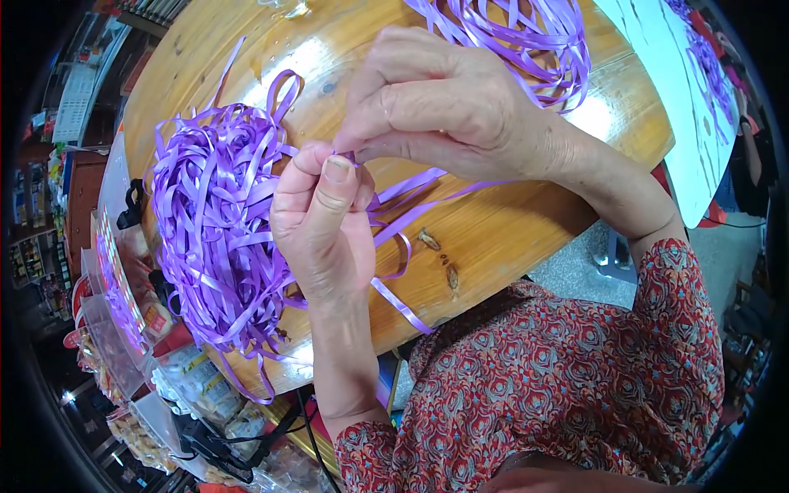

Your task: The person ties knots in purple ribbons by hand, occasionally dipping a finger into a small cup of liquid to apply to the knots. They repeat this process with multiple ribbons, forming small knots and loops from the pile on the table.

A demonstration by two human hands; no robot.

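Note:
Both hands meet above a wooden table (485, 238), fingertips touching. Thumb and fingers of my left hand (325, 218) pinch a small purple bit of ribbon (348, 156). My right hand (452, 103) comes over from the right and pinches the same ribbon at the tips, its fingers curled. How the ribbon runs between the fingertips is mostly hidden. Just left of my left hand lies a big tangled heap of shiny purple ribbon (218, 214). Loose purple strands (403, 218) stretch across the table behind and below my hands. Beyond my right hand sits a looser looped bundle of purple ribbon (526, 41).
A white tabletop (670, 99) with more purple ribbon stands at the far right. Along the left edge are bagged goods (193, 382), a black strap (131, 205) and crowded shelves. A dark cable (311, 444) hangs below the table's near edge. Another person's arm (752, 156) shows at the far right.

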